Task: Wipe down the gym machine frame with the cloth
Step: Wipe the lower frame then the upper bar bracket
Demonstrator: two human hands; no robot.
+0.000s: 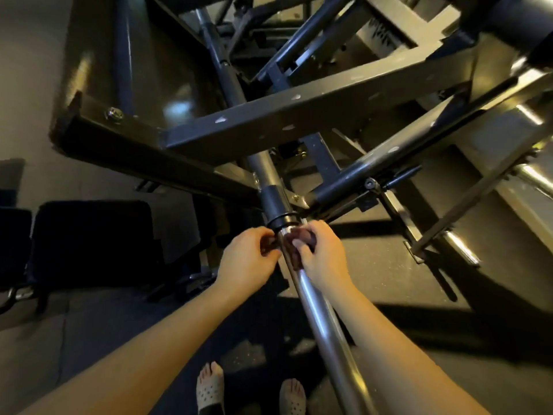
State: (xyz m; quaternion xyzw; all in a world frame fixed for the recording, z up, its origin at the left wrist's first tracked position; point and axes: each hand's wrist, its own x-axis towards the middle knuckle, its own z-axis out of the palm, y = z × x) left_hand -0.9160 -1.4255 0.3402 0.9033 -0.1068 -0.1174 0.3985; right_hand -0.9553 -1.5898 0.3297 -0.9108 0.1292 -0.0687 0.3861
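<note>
Cloth (pixel 294 244) rnd bar (pixel 317 307), axis near-to-far; L grip (pixel 248 256), R grip (pixel 323 256) both pinching it.

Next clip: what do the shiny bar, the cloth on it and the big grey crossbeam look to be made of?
The bar looks like polished metal, probably chromed or stainless steel, given its bright streak highlights. The cloth is soft dark-red fabric bunched against the bar; its weave is too blurred to tell. The crossbeam looks like metal, likely steel, under dark grey paint, with pale chips dotting its face.
</note>
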